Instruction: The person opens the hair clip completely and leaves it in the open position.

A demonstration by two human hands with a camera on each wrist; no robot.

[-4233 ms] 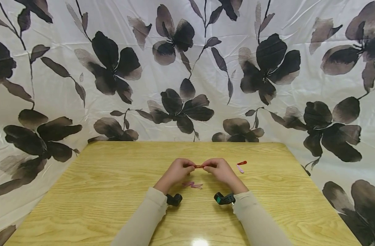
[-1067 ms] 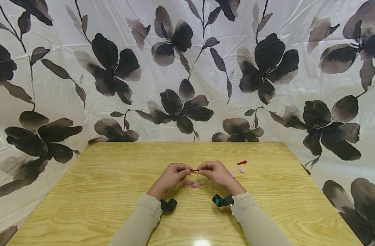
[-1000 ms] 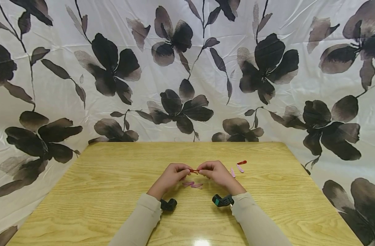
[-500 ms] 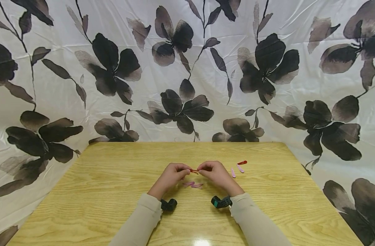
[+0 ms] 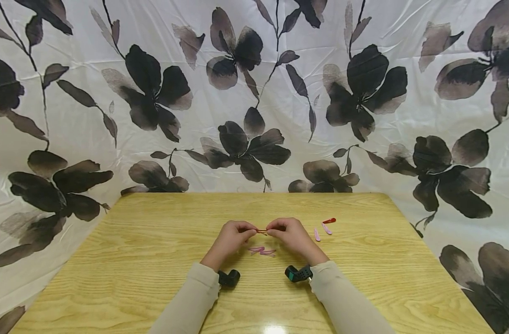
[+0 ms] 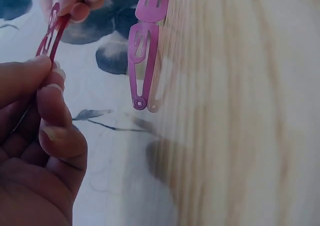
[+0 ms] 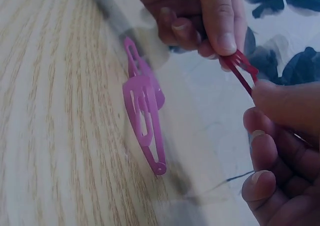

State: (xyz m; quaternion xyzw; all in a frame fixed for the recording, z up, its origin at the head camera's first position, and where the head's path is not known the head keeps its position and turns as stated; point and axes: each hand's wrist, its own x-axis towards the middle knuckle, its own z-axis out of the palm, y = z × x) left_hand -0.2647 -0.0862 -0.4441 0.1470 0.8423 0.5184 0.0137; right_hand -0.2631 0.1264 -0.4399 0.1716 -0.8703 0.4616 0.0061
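Between my two hands is a red snap hair clip (image 5: pixel 261 230), held a little above the table. My left hand (image 5: pixel 231 237) pinches one end between thumb and forefinger. The other end is pinched by my right hand (image 5: pixel 293 234). Seen from the left wrist, the red clip (image 6: pixel 49 33) shows its two leaves spread apart. Fingertips cover both of its ends. Below the hands lie two purple snap clips, one on the left (image 5: pixel 256 249) and one on the right (image 5: pixel 268 253), end to end and overlapping in the right wrist view.
Right of my right hand, another red clip (image 5: pixel 329 220) lies beside two pink clips, one near it (image 5: pixel 327 229) and one closer to the hand (image 5: pixel 316 234). The wooden table (image 5: pixel 154 260) meets a floral cloth (image 5: pixel 246 55) at its back edge. Black wrist cameras sit on both wrists.
Since 4.2 s ago both hands have shifted slightly left with the red clip, and a second pink clip shows on the right. Over the last second there are only small hand movements.
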